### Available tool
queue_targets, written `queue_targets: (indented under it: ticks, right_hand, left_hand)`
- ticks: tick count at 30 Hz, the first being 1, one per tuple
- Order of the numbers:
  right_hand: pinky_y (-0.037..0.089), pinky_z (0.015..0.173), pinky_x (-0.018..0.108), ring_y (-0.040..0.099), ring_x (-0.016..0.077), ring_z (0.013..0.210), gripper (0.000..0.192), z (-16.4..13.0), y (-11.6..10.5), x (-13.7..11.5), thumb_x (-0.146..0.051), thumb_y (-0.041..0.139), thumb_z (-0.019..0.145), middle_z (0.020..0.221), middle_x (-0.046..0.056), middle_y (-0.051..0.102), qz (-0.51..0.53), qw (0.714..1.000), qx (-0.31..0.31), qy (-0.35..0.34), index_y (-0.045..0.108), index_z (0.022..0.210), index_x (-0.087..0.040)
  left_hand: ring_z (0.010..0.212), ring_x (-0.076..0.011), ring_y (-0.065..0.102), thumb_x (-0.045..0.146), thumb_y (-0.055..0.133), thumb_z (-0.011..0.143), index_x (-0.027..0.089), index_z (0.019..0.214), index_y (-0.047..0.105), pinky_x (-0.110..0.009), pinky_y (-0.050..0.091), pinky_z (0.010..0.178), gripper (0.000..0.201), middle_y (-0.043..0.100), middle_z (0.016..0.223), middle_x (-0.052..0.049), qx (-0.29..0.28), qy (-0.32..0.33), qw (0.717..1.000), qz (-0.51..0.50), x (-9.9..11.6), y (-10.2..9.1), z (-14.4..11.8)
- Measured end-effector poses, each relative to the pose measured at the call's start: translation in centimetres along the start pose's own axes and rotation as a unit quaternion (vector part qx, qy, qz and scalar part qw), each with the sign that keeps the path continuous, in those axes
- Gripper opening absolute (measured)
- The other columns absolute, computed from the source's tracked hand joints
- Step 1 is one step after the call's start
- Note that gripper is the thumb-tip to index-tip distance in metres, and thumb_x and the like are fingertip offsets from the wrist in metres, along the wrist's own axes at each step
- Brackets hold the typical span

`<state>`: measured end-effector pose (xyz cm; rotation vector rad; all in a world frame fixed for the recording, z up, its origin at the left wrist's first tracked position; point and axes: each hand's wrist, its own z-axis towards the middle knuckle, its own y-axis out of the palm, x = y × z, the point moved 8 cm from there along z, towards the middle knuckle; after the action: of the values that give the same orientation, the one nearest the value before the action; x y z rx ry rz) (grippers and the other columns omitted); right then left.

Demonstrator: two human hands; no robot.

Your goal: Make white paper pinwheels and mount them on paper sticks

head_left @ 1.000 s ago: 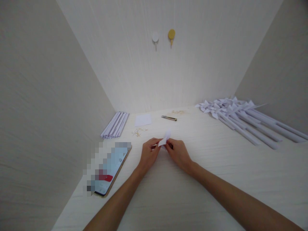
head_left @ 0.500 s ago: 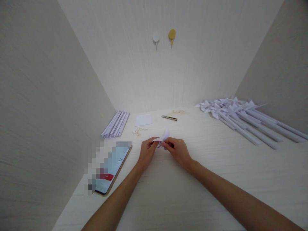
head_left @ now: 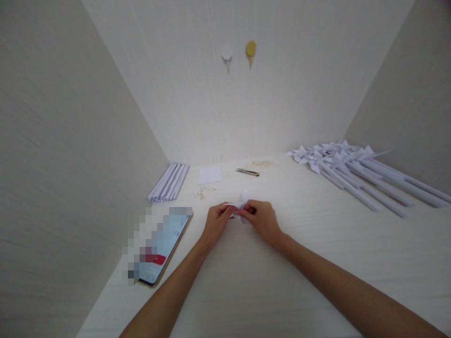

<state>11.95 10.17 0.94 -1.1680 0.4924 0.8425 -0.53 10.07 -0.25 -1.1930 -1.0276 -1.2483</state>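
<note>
A small white paper pinwheel head (head_left: 244, 196), its blades curled inward, is held between my two hands above the white table. My left hand (head_left: 215, 221) is closed on its left side, thumb and fingers pinching the paper. From the other side my right hand (head_left: 261, 217) pinches it near the middle, thumb and forefinger close to the left thumb. The fingers cover much of the paper's centre. Just beyond my left hand lie several short pale sticks (head_left: 203, 191). Farther back are a flat stack of white paper (head_left: 210, 175) and thread snips (head_left: 247, 172).
Rolled paper tubes (head_left: 169, 182) lie at the back left, with a phone (head_left: 169, 249) nearer me. Finished paper pinwheels on sticks (head_left: 352, 164) are piled at the right. More small pale bits (head_left: 260, 163) lie by the back wall, where two hooks (head_left: 251, 48) hang.
The paper blades have been folded further in, and the upright blade stands lower and narrower. My right fingertips have moved slightly left, toward the paper's middle.
</note>
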Motion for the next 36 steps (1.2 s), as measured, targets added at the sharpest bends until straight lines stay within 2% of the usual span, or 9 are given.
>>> queue_targets:
  ticks: [4,10,14,17,21,25,31,36]
  right_hand:
    - [0.027,0.043,0.021,0.039,0.0082,0.042,0.03,0.4,-0.1,0.7,-0.041,0.062,0.063,0.043,-0.004,0.047,0.1,0.994,0.014,0.031,0.05,0.049,-0.016]
    - [0.029,0.042,0.022,0.038,0.0085,0.044,0.027,0.9,-1.5,1.6,-0.039,0.056,0.067,0.046,-0.004,0.044,0.22,0.97,0.09,0.059,0.051,0.054,-0.016]
    - [0.03,0.043,0.022,0.038,0.0089,0.045,0.029,1.1,-1.6,2.1,-0.042,0.054,0.066,0.047,-0.004,0.044,0.237,0.964,0.095,0.073,0.051,0.055,-0.016]
    - [0.03,0.043,0.023,0.038,0.0089,0.045,0.03,1.1,-1.4,2.4,-0.043,0.054,0.067,0.047,-0.004,0.043,0.246,0.961,0.096,0.078,0.05,0.055,-0.016]
    - [0.031,0.043,0.023,0.039,0.0091,0.044,0.03,1.1,-1.2,2.5,-0.044,0.054,0.067,0.046,-0.004,0.044,0.246,0.962,0.089,0.079,0.05,0.055,-0.017]
    - [0.031,0.043,0.023,0.039,0.0092,0.044,0.031,1.1,-1.2,2.4,-0.045,0.053,0.067,0.046,-0.004,0.044,0.249,0.962,0.084,0.079,0.05,0.055,-0.017]
    - [0.031,0.043,0.022,0.039,0.0089,0.044,0.029,1.1,-1.1,2.3,-0.042,0.053,0.068,0.047,-0.004,0.044,0.248,0.962,0.081,0.079,0.051,0.056,-0.016]
    - [0.03,0.043,0.022,0.039,0.0086,0.043,0.028,1.1,-1.1,2.3,-0.042,0.053,0.067,0.046,-0.004,0.045,0.245,0.963,0.079,0.079,0.051,0.055,-0.016]
  left_hand:
    - [0.052,-0.0075,0.046,0.031,0.055,0.065,0.014,0.054,0.059,-0.021,0.042,0.055,0.021,0.05,0.051,0.004,0.039,-0.018,0.998,-0.055,-0.5,-0.6,0.1]
    - [0.059,-0.009,0.052,0.026,0.064,0.056,0.015,0.067,0.064,-0.022,0.043,0.06,0.016,0.061,0.062,0.002,0.059,-0.056,0.991,-0.105,-1.3,-0.8,0.2]
    - [0.061,-0.0096,0.055,0.016,0.065,0.051,0.015,0.07,0.066,-0.022,0.044,0.061,0.019,0.064,0.067,0.001,0.065,-0.045,0.993,-0.092,-1.1,-1.0,0.1]
    - [0.061,-0.0108,0.056,0.018,0.064,0.052,0.014,0.068,0.065,-0.024,0.045,0.06,0.016,0.064,0.066,0.0,0.059,-0.045,0.993,-0.094,-0.9,-0.9,0.0]
    - [0.061,-0.0127,0.057,0.024,0.069,0.051,0.014,0.071,0.064,-0.026,0.046,0.06,0.023,0.065,0.068,-0.002,0.071,-0.042,0.994,-0.074,-0.8,-1.0,-0.1]
    - [0.056,-0.0113,0.055,0.028,0.069,0.052,0.013,0.066,0.063,-0.025,0.044,0.056,0.021,0.064,0.064,-0.001,0.092,-0.039,0.994,-0.046,-0.9,-1.4,-0.1]
    - [0.054,-0.0094,0.053,0.03,0.065,0.056,0.014,0.062,0.062,-0.023,0.043,0.055,0.017,0.062,0.06,0.001,0.078,-0.043,0.995,-0.047,-0.8,-1.2,0.0]
    - [0.049,-0.0091,0.05,0.033,0.067,0.054,0.014,0.057,0.061,-0.022,0.04,0.051,0.02,0.058,0.054,0.001,0.092,-0.049,0.994,-0.032,-1.0,-1.5,0.0]
